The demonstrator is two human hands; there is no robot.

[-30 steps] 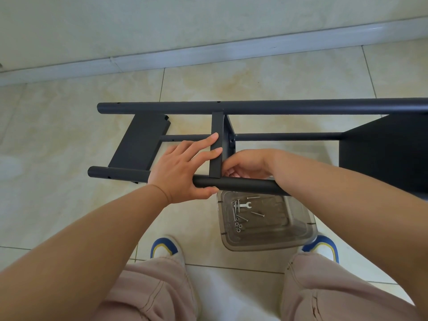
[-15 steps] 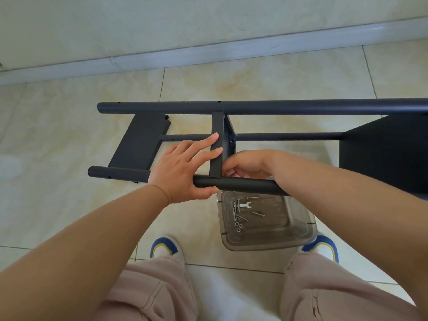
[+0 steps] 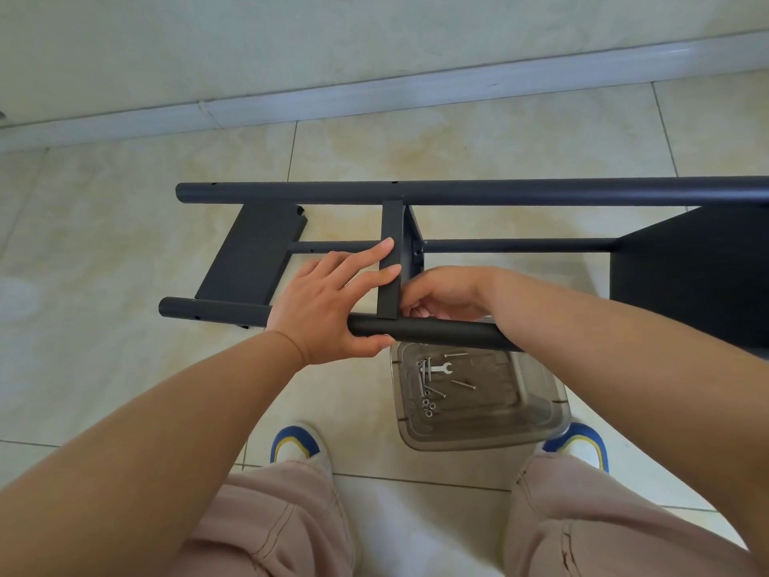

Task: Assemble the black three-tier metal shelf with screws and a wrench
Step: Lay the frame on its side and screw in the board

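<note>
The black shelf frame (image 3: pixel 478 192) lies on its side on the tiled floor (image 3: pixel 104 264). The left hand (image 3: pixel 333 304) grasps its near pole, fingers against the middle tier. The right hand (image 3: pixel 447 291) curls behind it; what it holds I cannot tell. A clear tray (image 3: pixel 537 426) with screws (image 3: pixel 432 389) and a wrench (image 3: pixel 442 368) sits below.

right hand (image 3: pixel 443 294) fingertips tucked behind middle shelf panel (image 3: pixel 391 260) and near tube (image 3: pixel 432 329), can't tell what they're pinching, if anything. far tube (image 3: pixel 499 192) and right-side panel (image 3: pixel 699 276) cut off at frame's right edge. near tube's right end hidden under the forearm. screws (image 3: pixel 428 389) in clear tub (image 3: pixel 478 426) too small to count
</note>
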